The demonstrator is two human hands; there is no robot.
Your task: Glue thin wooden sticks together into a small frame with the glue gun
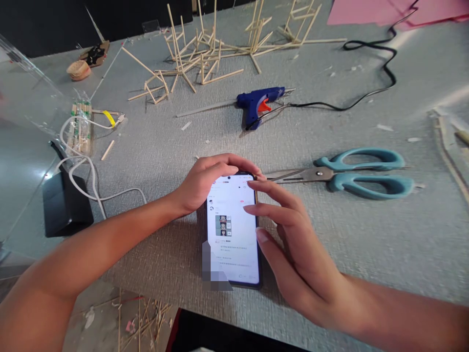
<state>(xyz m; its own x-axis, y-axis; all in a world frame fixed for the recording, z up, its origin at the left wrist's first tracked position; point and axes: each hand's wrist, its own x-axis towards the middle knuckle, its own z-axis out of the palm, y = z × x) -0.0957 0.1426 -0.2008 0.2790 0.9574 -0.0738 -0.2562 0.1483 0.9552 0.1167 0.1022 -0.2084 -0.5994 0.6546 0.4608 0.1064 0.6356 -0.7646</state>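
A smartphone (234, 230) with a lit screen lies face up on the grey textured table, its lower left corner blurred out. My left hand (216, 178) curls around the phone's top end, thumb across the upper edge and fingers behind it. My right hand (293, 234) is at the phone's right side, fingers apart and bent, with two fingertips over the screen and the thumb by the right edge. Whether those fingertips touch the glass I cannot tell. Scissors with blue handles (370, 186) lie to the right, their blade tips reaching close behind my hands.
Beyond the phone lies a blue glue gun (256, 103) with a black cord (388, 73). Thin wooden stick frames (194, 61) stand at the back. On the left are a white cable (91, 178), a black box (68, 203) and wrapped sticks (80, 127). Pink sheets (366, 12) lie far right.
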